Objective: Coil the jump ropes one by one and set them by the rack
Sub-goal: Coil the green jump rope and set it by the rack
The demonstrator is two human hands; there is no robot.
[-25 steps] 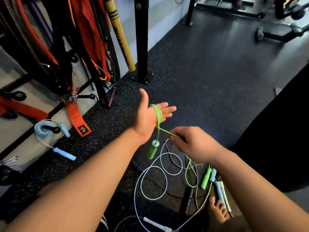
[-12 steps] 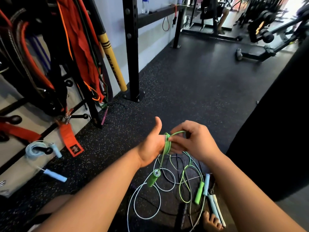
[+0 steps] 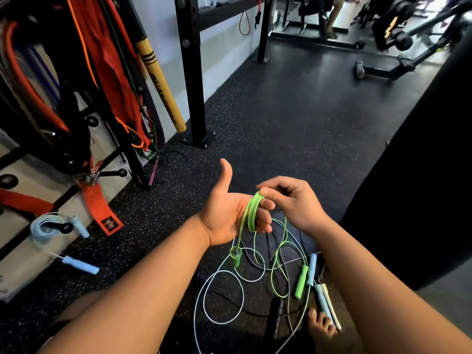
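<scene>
Holding our left hand (image 3: 224,213) out with the palm facing us and the thumb pointing up, we carry several turns of the thin lime-green jump rope (image 3: 251,213) looped round its fingers, which are loosely bent and not clenched on the cord. Our right hand (image 3: 293,203) meets it at the top of the coil. Its thumb and forefinger pinch the green cord where it crosses the left fingertips, and the other fingers are curled in. 1 short green cylindrical handle (image 3: 235,258) dangles from the coil just below the left wrist. The rope's second green handle (image 3: 301,281) lies on the black speckled rubber floor (image 3: 281,118) under our right forearm, with slack green cord looping up from it toward the hands. Around it lie tangled pale blue cords (image 3: 195,318) and darker ones. A pale blue handle (image 3: 312,268) lies right beside the green one, with more pale handles just below, near our bare foot (image 3: 321,328). Well to the left, a coiled pale blue jump rope (image 3: 48,227) sits low at the wall by the black steel rack (image 3: 190,72), 1 of its handles stretched out on the floor. Red and orange resistance bands (image 3: 109,60) hang there, and a yellow stick (image 3: 161,83) leans beside them.
</scene>
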